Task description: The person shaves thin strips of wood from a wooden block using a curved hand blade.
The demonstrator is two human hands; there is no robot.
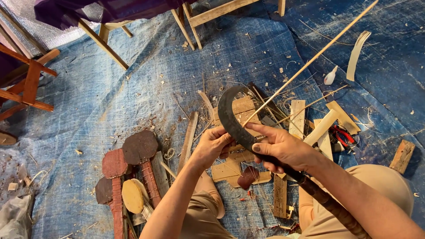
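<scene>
Hands grip a sickle above wood offcuts and paddles.

Two hands, the left hand and the right hand, one curved blade and one long thin cane. On the blue tarp: three dark paddle-shaped wooden pieces, one pale oval piece, one red-handled pliers. At the tarp's far edge, one white curled strip.
</scene>
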